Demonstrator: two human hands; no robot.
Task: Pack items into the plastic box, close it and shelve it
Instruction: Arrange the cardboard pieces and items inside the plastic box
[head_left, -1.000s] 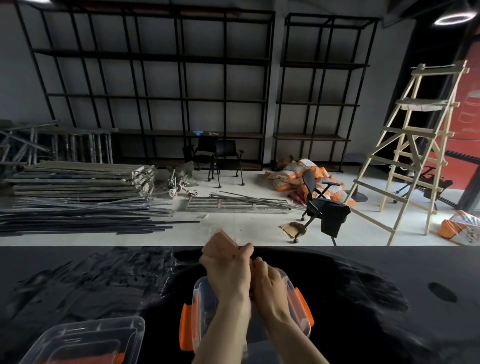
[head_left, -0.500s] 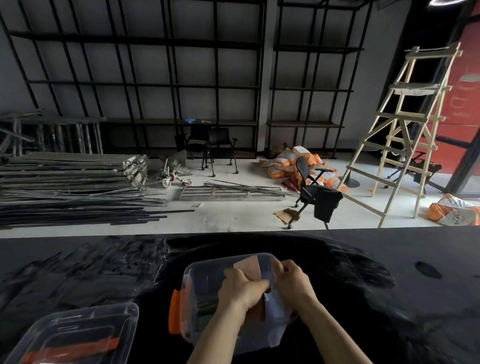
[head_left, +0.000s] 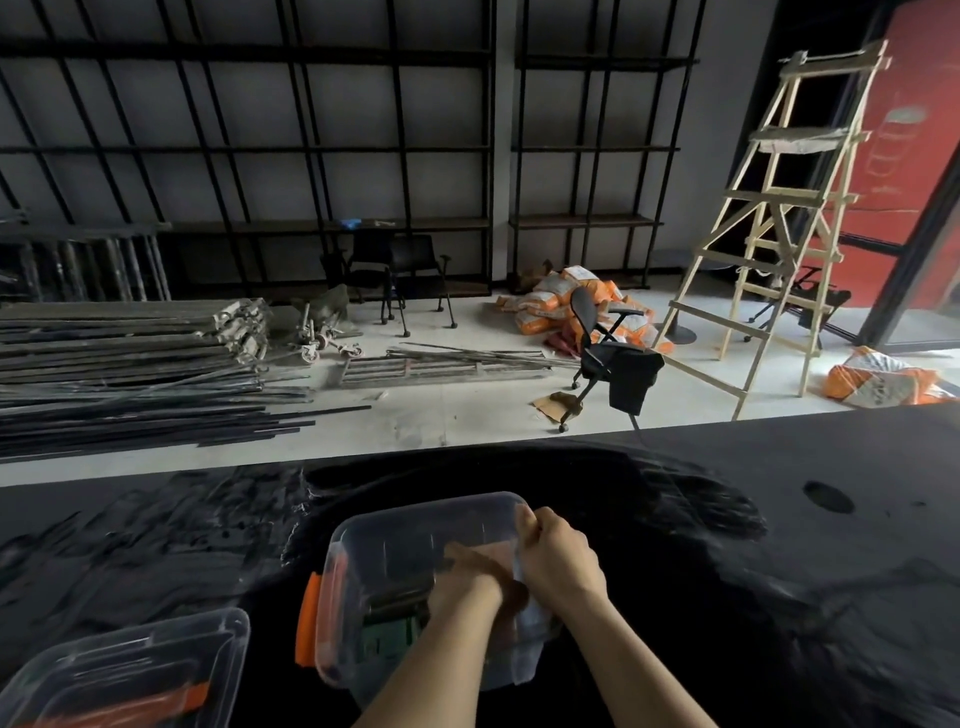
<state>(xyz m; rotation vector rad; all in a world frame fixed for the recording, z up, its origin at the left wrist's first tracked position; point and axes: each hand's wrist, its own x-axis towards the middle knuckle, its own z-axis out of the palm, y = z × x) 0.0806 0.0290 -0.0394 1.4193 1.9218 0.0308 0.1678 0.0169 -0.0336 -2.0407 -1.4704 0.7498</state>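
left hand (head_left: 462, 577) sunk inside plastic box (head_left: 415, 540), grip hidden, cannot tell; right hand (head_left: 558, 558) curled over its rim. pressing hard could tip the box off the counter (head_left: 727, 597).

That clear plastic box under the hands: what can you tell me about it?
The plastic box is clear, with rounded corners and an orange latch on its left side. It stands open, lidless, on the black table. Something green lies inside. The left hand reaches into it; the right hand grips its right rim.
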